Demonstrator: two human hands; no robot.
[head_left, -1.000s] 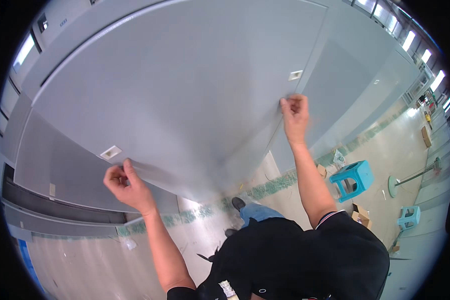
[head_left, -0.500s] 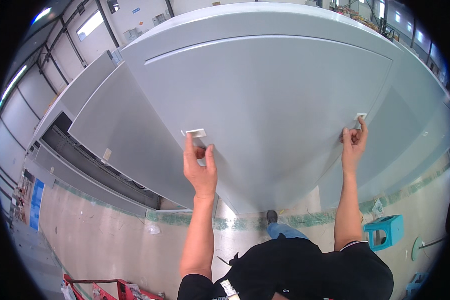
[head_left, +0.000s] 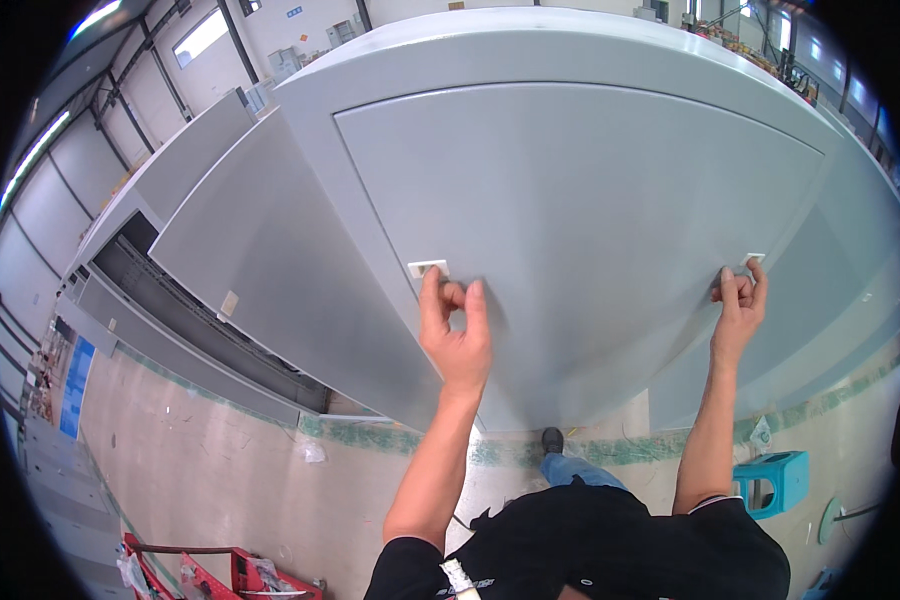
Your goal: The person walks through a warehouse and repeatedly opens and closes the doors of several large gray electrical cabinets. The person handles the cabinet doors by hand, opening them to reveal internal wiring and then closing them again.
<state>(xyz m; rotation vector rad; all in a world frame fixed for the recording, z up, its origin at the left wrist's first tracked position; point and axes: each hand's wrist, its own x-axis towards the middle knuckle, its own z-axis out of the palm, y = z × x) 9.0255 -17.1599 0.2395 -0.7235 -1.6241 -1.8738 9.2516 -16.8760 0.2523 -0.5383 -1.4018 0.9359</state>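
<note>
A large pale grey cabinet panel (head_left: 570,200) stands before me, set within a frame. Near its left edge is a white rectangular latch (head_left: 422,267), and a smaller-looking white latch (head_left: 757,257) sits near its right edge. My left hand (head_left: 458,330) has its index fingertip on the left latch, thumb raised apart and the other fingers curled. My right hand (head_left: 738,300) reaches up with its index fingertip at the right latch; its thumb stands close to the panel. Neither hand grips a loose thing. The fingertips partly hide both latches.
Left of the panel, another grey door (head_left: 270,250) stands out from a cabinet with a dark interior (head_left: 220,325). A turquoise stool (head_left: 775,482) is on the floor at the right. Red metal racks (head_left: 235,572) lie at lower left. Green tape (head_left: 610,447) runs along the floor.
The panel and both hands now appear farther right in view. A dark seam shows along the panel's top and left edges. My left index finger has shifted toward the middle of its latch.
</note>
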